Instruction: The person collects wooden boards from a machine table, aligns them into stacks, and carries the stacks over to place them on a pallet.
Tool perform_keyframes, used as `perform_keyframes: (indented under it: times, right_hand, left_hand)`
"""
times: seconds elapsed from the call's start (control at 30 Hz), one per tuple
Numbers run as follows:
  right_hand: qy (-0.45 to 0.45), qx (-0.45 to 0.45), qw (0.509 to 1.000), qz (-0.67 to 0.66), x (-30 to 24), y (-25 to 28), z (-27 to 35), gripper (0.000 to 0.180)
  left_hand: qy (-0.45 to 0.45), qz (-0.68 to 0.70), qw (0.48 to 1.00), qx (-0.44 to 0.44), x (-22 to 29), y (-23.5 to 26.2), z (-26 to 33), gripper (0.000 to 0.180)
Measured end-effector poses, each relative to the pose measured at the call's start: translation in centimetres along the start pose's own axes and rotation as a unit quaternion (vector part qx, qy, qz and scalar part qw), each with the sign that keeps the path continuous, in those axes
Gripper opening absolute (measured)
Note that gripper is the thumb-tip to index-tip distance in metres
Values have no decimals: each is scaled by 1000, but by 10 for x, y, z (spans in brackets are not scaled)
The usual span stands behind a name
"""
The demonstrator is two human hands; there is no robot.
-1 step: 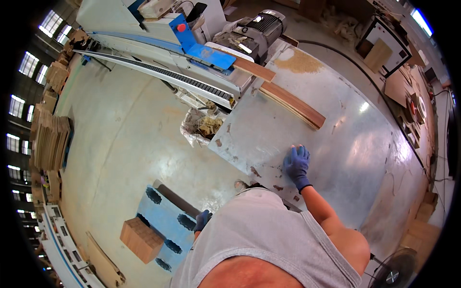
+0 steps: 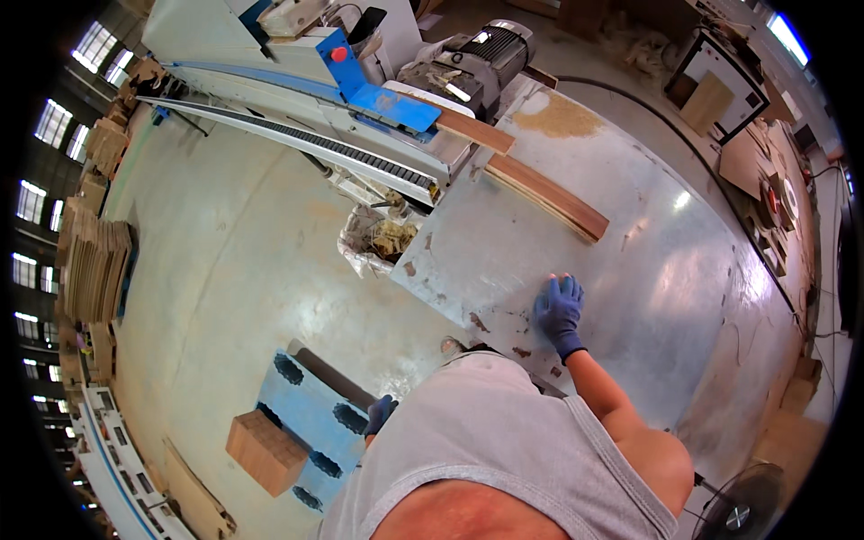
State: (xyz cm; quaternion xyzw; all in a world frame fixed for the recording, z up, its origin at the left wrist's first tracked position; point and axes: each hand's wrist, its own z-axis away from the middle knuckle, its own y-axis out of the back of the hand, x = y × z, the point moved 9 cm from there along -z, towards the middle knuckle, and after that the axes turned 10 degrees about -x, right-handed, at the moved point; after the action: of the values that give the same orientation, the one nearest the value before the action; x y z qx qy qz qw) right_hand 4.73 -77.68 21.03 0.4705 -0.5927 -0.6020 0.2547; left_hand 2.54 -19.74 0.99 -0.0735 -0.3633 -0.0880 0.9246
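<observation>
Right hand [image 2: 560, 315] rests palm-down, fingers loosely extended, on the metal table [image 2: 648, 351], likely for support — left hand [image 2: 381, 412], grip hidden, near a blue platform [image 2: 310, 402].

- Table [image 2: 504, 243]: sheet metal, smooth, glossy in patches, scuffed.
- Strips [image 2: 544, 196]: wood, brown, smooth-faced, low sheen.
- Block stack [image 2: 265, 450]: wood, matt.
- Stand [image 2: 301, 396]: blue, satin surface, ragged dark openings.
- Right glove [image 2: 560, 315]: blue cloth, matt.
- Vest [image 2: 477, 423]: grey cloth, matt.
- Floor [image 2: 225, 270]: smooth, semi-gloss.
- Motor [image 2: 495, 54]: ribbed grey metal.
- Sawdust [image 2: 558, 117]: fine, matt.
</observation>
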Motion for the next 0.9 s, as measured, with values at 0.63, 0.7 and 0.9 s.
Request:
perform_keyframes:
  times: [0.63,0.7,0.9]
  right_hand:
    - [-90,57,992,61,27,-4,63,44]
    - [-83,64,993,51,24,-3,63,43]
    - [-90,63,994,23,29,-3,62,43]
  left_hand:
    - [-71,-43,994,-68,3,-9,-66,18]
    - [-173,-210,958,-91,10,0,-63,19]
    - [-203,-519,830,-27,-9,-23,-79,21]
